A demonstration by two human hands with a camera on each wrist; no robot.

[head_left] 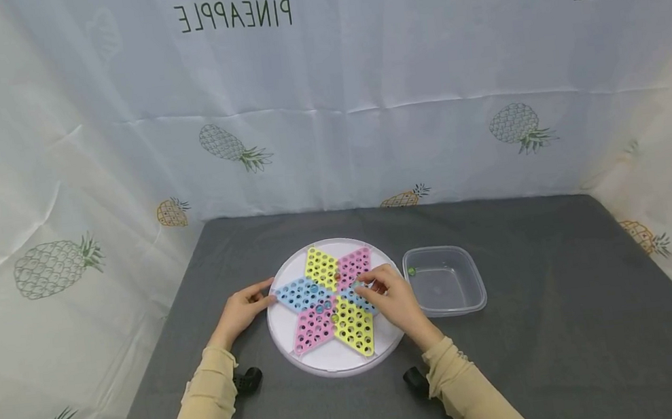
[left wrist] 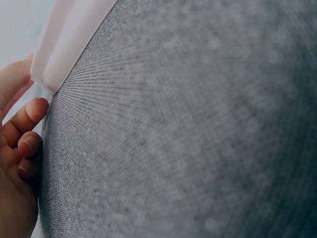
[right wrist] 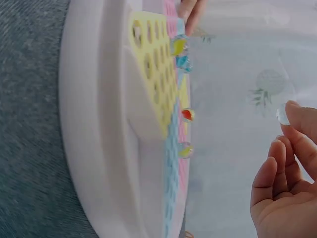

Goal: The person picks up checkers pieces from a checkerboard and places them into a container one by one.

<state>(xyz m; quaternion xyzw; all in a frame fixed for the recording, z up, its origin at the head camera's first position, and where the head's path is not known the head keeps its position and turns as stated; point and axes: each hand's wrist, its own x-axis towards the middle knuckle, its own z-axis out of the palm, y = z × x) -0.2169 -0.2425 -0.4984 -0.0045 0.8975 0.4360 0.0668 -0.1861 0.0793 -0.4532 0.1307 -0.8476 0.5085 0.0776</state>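
Observation:
A round white Chinese checkers board (head_left: 346, 365) with a pink, yellow and blue star of holes lies on the table. My left hand (head_left: 245, 309) holds its left rim, thumb at the edge and other fingers loosely curled. Over the right blue point, my right hand (head_left: 393, 297) pinches a clear marble (right wrist: 283, 114) between thumb and index finger; in the right wrist view it is raised off the board. Several marbles sit near the star's middle, among them a blue one (head_left: 314, 289), a red one (right wrist: 187, 115) and a yellow one (right wrist: 185, 149).
Right of the board stands a clear plastic container (head_left: 447, 307) with a green marble (head_left: 412, 271) near its left wall. Grey cloth (head_left: 545, 324) covers the table. A pineapple-print curtain (head_left: 330, 155) hangs behind and at both sides.

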